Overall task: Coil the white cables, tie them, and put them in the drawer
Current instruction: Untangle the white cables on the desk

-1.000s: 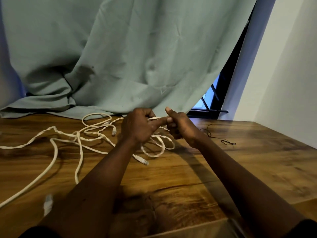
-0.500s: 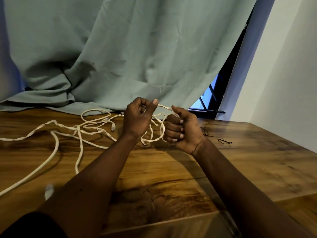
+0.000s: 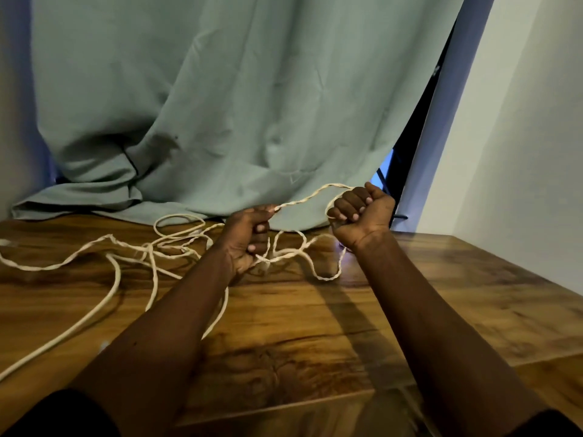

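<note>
I see my left hand [image 3: 249,234] fisted around the white cable [image 3: 303,201], and my right hand [image 3: 362,212] fisted on the same strand, raised above the wooden table [image 3: 441,294]. The rest of the cable sprawls loose across the table to the left, below the green curtain [image 3: 220,105].

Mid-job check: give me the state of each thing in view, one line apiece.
Left hand: closed on the twisted cable, raised off the table.
Right hand: fisted around the same cable, raised.
Twisted cable: a span held between both hands, loops hanging below, the rest tangled on the table; not coiled, not tied.
Thick cable: loose on the table, uncoiled.
Curtain: hanging, its hem bunched on the table's back edge.
Drawer: not in view.
</note>
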